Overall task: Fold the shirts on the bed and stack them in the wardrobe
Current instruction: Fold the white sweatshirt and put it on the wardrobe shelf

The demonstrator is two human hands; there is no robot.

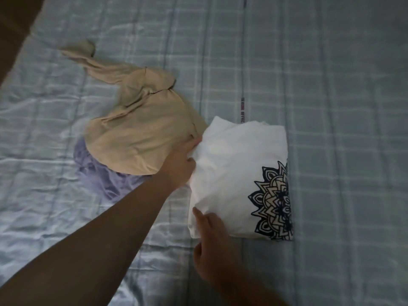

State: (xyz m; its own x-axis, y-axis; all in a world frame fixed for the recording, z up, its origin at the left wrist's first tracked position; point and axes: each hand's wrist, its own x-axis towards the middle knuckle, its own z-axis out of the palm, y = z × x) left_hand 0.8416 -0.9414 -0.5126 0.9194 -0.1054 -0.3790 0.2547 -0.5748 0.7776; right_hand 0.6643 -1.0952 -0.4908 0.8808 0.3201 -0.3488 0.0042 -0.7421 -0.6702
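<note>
1. Neatly folded, the white shirt (238, 173) with a dark mandala print lay on the bed (342, 107), touching a crumpled beige shirt (141, 138).
2. Left hand (178, 166) gripped its left edge; right hand (209, 235) rested on its near corner, fingers straight.
3. Bare bedspread spread rightward.

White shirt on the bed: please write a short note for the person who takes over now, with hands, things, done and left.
Left hand: its grip is on the upper left edge of the folded white shirt.
Right hand: fingers lie on the shirt's lower left corner; whether they pinch it cannot be told.
Things: the white shirt lies folded on the bed; the beige shirt lies unfolded on a crumpled lilac garment.
Done: white shirt folded.
Left: fold the others, stack all in the wardrobe, which is not in view.
</note>
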